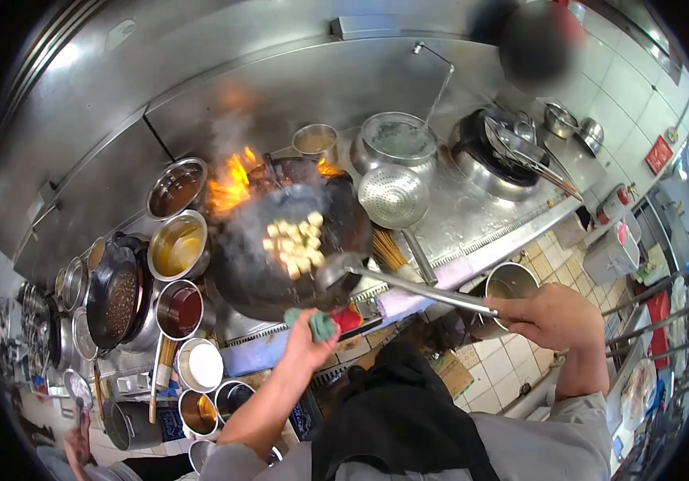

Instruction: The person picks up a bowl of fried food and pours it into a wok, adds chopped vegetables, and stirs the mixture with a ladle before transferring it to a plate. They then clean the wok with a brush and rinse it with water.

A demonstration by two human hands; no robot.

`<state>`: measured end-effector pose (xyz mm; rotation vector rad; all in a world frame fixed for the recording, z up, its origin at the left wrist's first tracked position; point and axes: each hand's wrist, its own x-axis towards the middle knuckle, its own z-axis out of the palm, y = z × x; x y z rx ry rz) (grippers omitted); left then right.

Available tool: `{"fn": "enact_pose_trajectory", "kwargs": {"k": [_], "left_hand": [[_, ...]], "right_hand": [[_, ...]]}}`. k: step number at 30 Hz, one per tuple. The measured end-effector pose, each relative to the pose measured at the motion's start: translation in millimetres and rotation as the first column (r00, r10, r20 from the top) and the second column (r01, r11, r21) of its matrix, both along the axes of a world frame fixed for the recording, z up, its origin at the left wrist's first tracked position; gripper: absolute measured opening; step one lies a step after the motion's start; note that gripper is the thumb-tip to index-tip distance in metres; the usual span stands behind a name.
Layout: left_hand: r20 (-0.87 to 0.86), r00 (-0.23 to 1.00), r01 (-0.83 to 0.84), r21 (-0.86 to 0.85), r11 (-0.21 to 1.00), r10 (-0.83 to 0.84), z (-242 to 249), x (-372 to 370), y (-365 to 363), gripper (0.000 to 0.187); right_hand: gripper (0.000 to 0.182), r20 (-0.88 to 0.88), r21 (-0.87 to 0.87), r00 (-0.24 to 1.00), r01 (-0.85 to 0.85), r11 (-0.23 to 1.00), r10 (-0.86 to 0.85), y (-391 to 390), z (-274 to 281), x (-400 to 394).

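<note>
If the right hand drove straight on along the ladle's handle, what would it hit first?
Likely the pale cubes in the wok, met by the ladle ahead of the hand; the ladle's height above them is unclear.

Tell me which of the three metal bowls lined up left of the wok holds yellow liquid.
The middle bowl. Its liquid is yellow, while the back bowl holds something reddish brown and the front bowl something dark red.
</note>
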<state>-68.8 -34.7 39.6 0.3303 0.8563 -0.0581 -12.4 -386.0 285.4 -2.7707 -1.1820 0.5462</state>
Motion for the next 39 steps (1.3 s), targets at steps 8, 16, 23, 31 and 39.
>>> {"fn": "enact_pose_trajectory", "kwargs": {"k": [8, 16, 23, 31, 39], "left_hand": [[0.109, 0.994, -0.012, 0.16, 0.987, -0.006, -85.8, 49.4, 33.4, 0.016], [0.068, 0.997, -0.043, 0.02, 0.999, 0.041, -25.5, 24.4, -0.5, 0.016], [0.067, 0.996, 0.055, -0.017, 0.998, -0.054, 4.9, -1.6, -11.7, 0.019], [0.121, 0.981, 0.132, 0.167, 0.977, -0.153, -49.8, 46.2, 23.9, 0.02], [0.054, 0.996, -0.08, 0.146, 0.986, 0.073, -62.0, 53.4, 2.6, 0.009]], "right_hand": [[0.045, 0.012, 0.221, 1.0, 0.02, 0.975, -0.024, 117.0, -150.1, 59.7], [0.042, -0.101, 0.389, 0.992, 0.109, 0.915, -0.075, 105.3, -106.6, 31.7], [0.04, -0.17, 0.077, 0.985, 0.037, 0.996, -0.023, 37.0, 3.0, 14.4], [0.036, -0.036, 0.334, 0.999, 0.04, 0.942, -0.03, 123.0, -122.9, 75.0], [0.044, -0.271, 0.452, 0.915, 0.396, 0.799, -0.3, 100.5, -164.4, 32.7]]}}
